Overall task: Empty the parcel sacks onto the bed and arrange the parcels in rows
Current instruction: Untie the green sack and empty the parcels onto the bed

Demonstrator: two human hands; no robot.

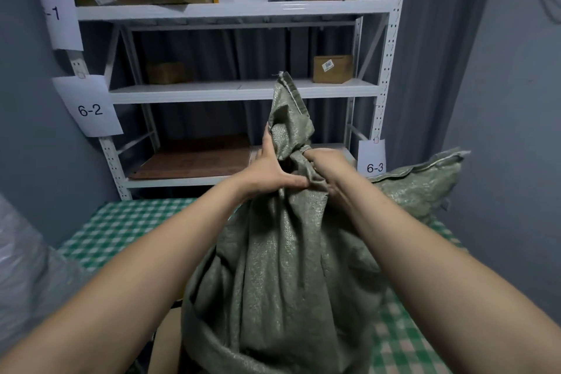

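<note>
Green woven sack (282, 267) stands upright at the centre of view against the green-checked bed (115, 228), its neck gathered and pointing to 12 o'clock. The left hand (268, 171) is clamped round the neck from 9 o'clock, fingers reaching up the cloth. The right hand (329, 165) is closed on the same neck from 3 o'clock. A second sack (425, 185) lies on the bed at 2 o'clock. White shelving (243, 91) holding a cardboard box (332, 68) stands at 12 o'clock beyond the bed.

Paper tags on the rack (391, 39) posts
Upper left, the top sheet (59, 9) shows "-1"; mid-left, the middle sheet (89, 106) reads "6-2"; right of centre, the lower sheet (372, 158) reads "6-3"; the box sticker (327, 65) is unreadable.
</note>
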